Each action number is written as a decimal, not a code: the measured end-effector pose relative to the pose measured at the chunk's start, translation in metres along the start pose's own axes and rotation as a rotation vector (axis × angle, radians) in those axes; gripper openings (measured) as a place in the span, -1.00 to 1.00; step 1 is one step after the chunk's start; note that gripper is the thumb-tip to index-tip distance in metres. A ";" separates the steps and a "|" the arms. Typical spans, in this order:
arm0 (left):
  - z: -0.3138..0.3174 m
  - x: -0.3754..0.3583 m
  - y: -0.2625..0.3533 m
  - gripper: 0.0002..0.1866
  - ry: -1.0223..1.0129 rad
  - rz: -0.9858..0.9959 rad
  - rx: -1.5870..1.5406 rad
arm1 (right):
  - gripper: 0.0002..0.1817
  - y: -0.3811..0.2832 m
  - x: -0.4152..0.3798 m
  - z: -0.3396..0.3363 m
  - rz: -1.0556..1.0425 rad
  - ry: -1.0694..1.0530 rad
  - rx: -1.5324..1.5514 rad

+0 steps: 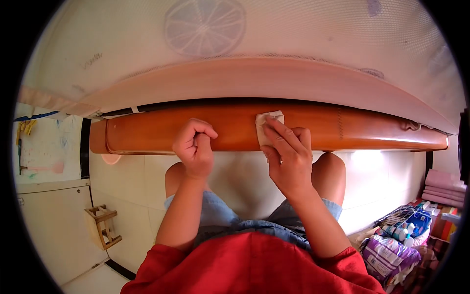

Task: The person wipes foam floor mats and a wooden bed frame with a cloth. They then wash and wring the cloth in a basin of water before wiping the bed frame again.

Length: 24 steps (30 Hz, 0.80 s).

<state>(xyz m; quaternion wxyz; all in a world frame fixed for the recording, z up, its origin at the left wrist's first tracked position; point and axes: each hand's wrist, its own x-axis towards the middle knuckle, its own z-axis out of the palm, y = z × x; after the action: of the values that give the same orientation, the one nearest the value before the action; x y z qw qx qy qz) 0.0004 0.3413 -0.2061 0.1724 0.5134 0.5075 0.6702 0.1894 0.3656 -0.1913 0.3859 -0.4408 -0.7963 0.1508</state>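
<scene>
My right hand (290, 156) holds a folded whitish cloth (263, 128) flat against the glossy reddish-brown wooden rail (225, 128) of the bed, fingers pressed over its right side. My left hand (195, 149) is curled into a loose fist to the left of the cloth, over the front edge of the rail, and nothing shows in it. Above the rail lies the pale bedding (117, 54) with a round fruit-slice print, its pinkish side hanging along the rail.
Light floor tiles (132, 183) lie below the rail. A small wooden stool (104, 226) stands at the left beside a white cabinet (54, 215). At the lower right are a purple package (389, 257), a wire basket (399, 215), bottles and folded pink cloths (444, 186).
</scene>
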 end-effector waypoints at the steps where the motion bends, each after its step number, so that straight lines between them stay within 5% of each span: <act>1: 0.000 0.000 0.000 -0.81 -0.002 -0.002 0.000 | -0.58 -0.001 -0.001 0.003 -0.010 0.006 -0.003; 11: -0.002 -0.001 0.000 -0.82 0.000 -0.022 0.036 | -0.59 -0.037 0.004 0.057 -0.300 -0.031 0.005; 24: 0.013 -0.010 0.007 -0.81 -0.024 0.066 0.188 | -0.62 0.025 -0.025 -0.007 -0.110 0.174 -0.234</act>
<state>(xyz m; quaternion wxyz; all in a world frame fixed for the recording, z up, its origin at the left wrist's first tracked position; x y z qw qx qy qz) 0.0178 0.3376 -0.2059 0.1075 0.5515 0.5490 0.6189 0.2176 0.3587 -0.2132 0.4071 -0.4501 -0.7948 -0.0033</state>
